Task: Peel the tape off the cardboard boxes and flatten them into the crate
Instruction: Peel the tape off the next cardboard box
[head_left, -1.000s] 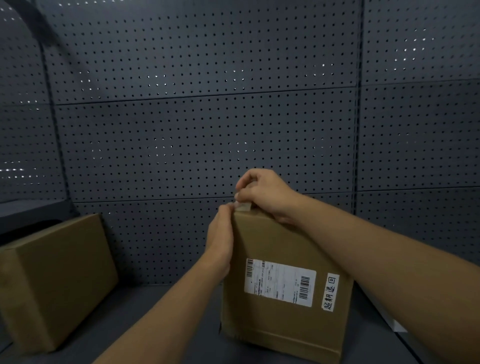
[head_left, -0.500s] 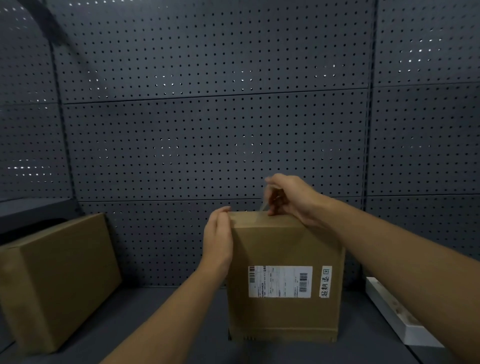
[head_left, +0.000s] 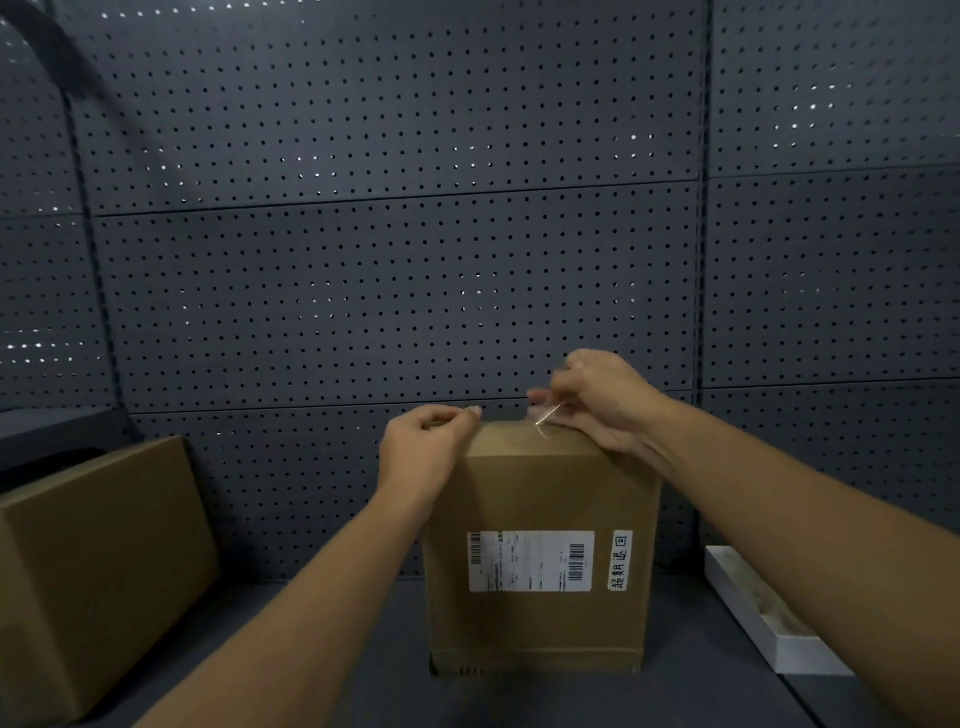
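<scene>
On the dark shelf by the pegboard wall, the box (head_left: 540, 561) w/ the shipping label stands upright, and only a bit of clear tape (head_left: 546, 415) is lifted at its top edge, so peeling's barely started imo; flattening isn't done, and a 2nd box (head_left: 98, 566) sits untouched to the left, no crate in view. Right hand (head_left: 602, 402) is curled up at the top edge, pinching that tape, while left hand (head_left: 426, 449) grips the top left corner to steady it, both arms reaching fwd.

We face a dark grey pegboard wall (head_left: 395, 291) built of stacked panels, split by horizontal seams and vertical uprights (head_left: 704, 197). Light pricks through some holes as bright dots. Below us runs a dark grey shelf surface (head_left: 363, 649), and the light is dim overall.
</scene>
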